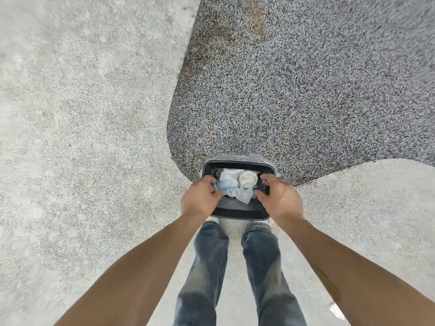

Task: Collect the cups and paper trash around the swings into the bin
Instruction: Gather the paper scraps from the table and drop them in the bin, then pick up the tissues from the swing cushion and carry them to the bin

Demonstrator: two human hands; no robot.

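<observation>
A small dark bin with a plastic liner is held in front of me, above my feet. Inside it lie crumpled white paper, a pale cup seen from above, and a bluish cup near the left wall. My left hand grips the bin's left rim with curled fingers. My right hand grips the right rim the same way.
Light speckled ground spreads to the left and beneath my jeans-clad legs. A darker speckled rubber surface fills the upper right, bounded by a curved edge. A small white scrap lies at the lower right.
</observation>
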